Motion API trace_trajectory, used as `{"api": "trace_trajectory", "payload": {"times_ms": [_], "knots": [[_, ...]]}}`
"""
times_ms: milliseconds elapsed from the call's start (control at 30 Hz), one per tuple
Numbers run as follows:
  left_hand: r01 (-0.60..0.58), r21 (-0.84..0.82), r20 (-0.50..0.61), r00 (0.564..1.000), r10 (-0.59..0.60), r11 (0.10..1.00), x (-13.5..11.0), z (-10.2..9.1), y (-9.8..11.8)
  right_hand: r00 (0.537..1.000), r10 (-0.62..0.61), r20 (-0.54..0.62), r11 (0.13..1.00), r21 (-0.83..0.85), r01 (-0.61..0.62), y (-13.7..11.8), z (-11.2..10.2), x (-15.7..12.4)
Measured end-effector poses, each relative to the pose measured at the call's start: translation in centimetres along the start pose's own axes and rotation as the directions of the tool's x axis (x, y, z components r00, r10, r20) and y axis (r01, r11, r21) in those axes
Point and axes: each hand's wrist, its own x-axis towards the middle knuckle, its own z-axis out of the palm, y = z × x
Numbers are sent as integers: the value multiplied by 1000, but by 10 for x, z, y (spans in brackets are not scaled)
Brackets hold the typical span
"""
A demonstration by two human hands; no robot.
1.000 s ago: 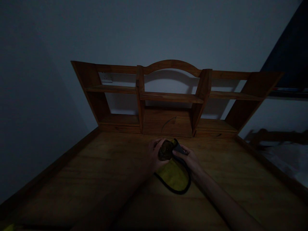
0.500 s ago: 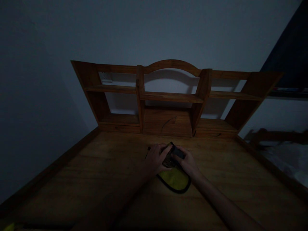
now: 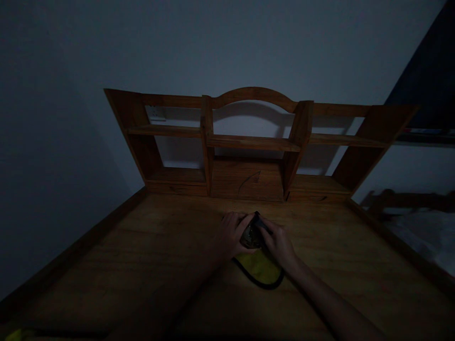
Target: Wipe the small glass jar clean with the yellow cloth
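On the wooden desk lies a yellow rounded piece with a black border (image 3: 261, 267), its far part hidden under my hands. My left hand (image 3: 232, 232) is curled around a dark, rounded object with small bright specks (image 3: 250, 236), just above the yellow piece. From the right, my right hand (image 3: 279, 241) pinches a dark, flat piece (image 3: 262, 223) against the side of that object. Dim light hides what both dark things are and whether they are joined.
A wooden shelf unit (image 3: 254, 142) with several compartments stands along the desk's back edge, against the wall. The desk top (image 3: 159, 255) has raised side edges. A small yellow thing (image 3: 14, 335) shows at the lower left corner.
The dark flat piece has turned and now shows more edge-on between my right fingers. More of the speckled object is visible. The yellow piece has shifted slightly right and nearer.
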Motion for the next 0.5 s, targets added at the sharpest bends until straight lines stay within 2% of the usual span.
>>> {"api": "trace_trajectory", "payload": {"times_ms": [133, 267, 367, 500], "knots": [[37, -7, -41, 998, -37, 999, 1, 2, 1, 998, -61, -3, 993, -105, 60, 0, -2, -3], [44, -16, -48, 998, -45, 999, 2, 2, 1, 997, -68, -36, 988, -143, 62, 1, 1, -3], [70, -19, -40, 997, -71, 997, 2, 4, 0, 998, -25, -62, 993, -114, 18, 0, 4, -1], [104, -6, -10, 995, -104, 995, 3, 9, -3, 990, 92, -104, 996, -3, -93, 0, 10, 2]]}}
